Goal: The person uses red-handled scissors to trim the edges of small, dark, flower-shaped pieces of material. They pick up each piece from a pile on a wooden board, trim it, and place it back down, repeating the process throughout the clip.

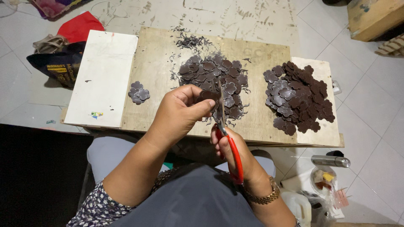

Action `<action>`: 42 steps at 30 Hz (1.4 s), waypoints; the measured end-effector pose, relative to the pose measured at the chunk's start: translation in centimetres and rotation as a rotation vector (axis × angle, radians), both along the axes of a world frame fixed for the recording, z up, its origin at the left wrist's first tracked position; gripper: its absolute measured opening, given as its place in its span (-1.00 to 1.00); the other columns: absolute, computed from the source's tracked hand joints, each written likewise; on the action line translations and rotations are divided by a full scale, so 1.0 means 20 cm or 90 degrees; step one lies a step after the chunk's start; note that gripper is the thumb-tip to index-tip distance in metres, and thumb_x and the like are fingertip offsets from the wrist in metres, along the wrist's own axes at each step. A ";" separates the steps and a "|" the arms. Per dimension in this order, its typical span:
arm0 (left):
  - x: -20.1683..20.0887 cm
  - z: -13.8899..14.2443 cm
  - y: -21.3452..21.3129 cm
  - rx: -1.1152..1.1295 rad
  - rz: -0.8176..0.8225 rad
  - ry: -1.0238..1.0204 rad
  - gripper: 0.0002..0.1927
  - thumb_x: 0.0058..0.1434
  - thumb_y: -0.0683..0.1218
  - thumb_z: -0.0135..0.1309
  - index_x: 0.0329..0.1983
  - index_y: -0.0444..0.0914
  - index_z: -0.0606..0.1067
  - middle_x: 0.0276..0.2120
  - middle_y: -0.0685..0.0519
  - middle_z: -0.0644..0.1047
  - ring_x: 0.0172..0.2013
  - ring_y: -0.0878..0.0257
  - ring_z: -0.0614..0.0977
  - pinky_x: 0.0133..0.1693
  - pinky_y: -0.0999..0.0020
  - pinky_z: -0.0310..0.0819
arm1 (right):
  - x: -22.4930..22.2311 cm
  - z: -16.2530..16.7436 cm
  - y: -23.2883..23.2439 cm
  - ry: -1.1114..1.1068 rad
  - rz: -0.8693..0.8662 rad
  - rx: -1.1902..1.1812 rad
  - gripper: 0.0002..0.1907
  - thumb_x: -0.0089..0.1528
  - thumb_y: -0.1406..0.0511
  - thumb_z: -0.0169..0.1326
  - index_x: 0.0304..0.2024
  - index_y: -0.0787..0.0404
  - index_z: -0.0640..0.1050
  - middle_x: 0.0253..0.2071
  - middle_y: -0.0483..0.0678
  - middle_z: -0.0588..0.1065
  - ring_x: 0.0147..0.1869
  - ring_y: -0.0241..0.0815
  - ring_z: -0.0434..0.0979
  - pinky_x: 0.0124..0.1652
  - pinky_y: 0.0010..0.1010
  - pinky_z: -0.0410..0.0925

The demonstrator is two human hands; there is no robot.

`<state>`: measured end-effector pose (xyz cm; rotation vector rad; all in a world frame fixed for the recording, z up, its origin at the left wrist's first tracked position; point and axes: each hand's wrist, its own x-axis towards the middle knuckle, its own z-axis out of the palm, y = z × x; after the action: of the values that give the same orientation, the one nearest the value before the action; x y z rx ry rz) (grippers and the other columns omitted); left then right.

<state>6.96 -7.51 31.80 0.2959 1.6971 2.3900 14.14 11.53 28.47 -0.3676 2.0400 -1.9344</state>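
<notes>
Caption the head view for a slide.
Left hand holds a brown flower-shaped piece; right hand trims it with red-handled scissors.

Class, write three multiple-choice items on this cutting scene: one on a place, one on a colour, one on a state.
1. Where does the smallest pile of flower shapes lie?
A left of the middle pile
B far right
C on the floor

2. What colour are the scissors' handles?
A blue
B red
C green

3. What does the left hand do?
A rests flat
B pinches a brown piece
C holds a bottle

Answers: 1 A, it sits near the white board. 2 B, red shows in the right hand. 3 B, the fingers grip the piece at the blades.
</notes>
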 end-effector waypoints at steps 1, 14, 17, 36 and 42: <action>0.00 0.00 0.00 0.004 -0.001 -0.002 -0.94 0.26 -0.23 0.17 -0.24 -0.34 0.54 -0.36 0.08 0.62 -0.36 0.42 0.60 -0.27 0.49 0.53 | 0.00 0.00 0.00 -0.002 0.002 -0.007 -0.29 0.28 -0.33 -0.17 -0.24 0.18 0.37 -0.38 -0.22 0.26 -0.36 -0.41 0.21 -0.36 -0.59 0.20; -0.03 0.02 -0.03 0.030 -0.003 -0.027 -0.68 0.21 -0.28 0.17 -0.01 -0.38 0.38 -0.30 0.01 0.61 -0.37 0.42 0.61 -0.32 0.56 0.53 | -0.01 -0.01 0.04 -0.035 0.025 0.006 -0.31 0.27 -0.29 -0.10 -0.15 0.20 0.41 -0.35 -0.22 0.29 -0.37 -0.42 0.22 -0.37 -0.59 0.21; -0.02 0.05 -0.03 -0.025 0.000 -0.016 -0.64 0.18 -0.29 0.19 0.01 -0.38 0.36 -0.32 0.02 0.61 -0.39 0.45 0.59 -0.37 0.58 0.47 | -0.01 -0.01 0.05 -0.035 0.063 -0.022 -0.26 0.26 -0.31 -0.08 -0.12 0.22 0.41 -0.30 -0.21 0.31 -0.32 -0.41 0.25 -0.33 -0.59 0.22; 0.02 0.12 -0.04 -0.230 0.069 0.031 -0.63 0.10 -0.24 0.24 -0.10 -0.30 0.33 -0.54 0.20 0.46 -0.55 0.55 0.40 -0.54 0.63 0.27 | -0.01 0.00 0.04 -0.034 0.092 -0.011 -0.27 0.28 -0.28 -0.08 -0.09 0.26 0.41 -0.29 -0.18 0.31 -0.31 -0.39 0.25 -0.33 -0.57 0.23; 0.02 0.12 -0.04 -0.216 0.066 0.026 -0.64 0.12 -0.26 0.23 -0.12 -0.29 0.32 -0.52 0.18 0.48 -0.54 0.55 0.42 -0.53 0.63 0.30 | -0.01 0.01 0.04 -0.019 0.068 0.016 -0.31 0.28 -0.29 -0.10 -0.17 0.21 0.41 -0.40 -0.23 0.28 -0.39 -0.42 0.22 -0.40 -0.58 0.19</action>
<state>7.31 -8.32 34.12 0.2089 2.1426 2.1208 14.01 12.34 28.69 -0.4307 1.9825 -1.8388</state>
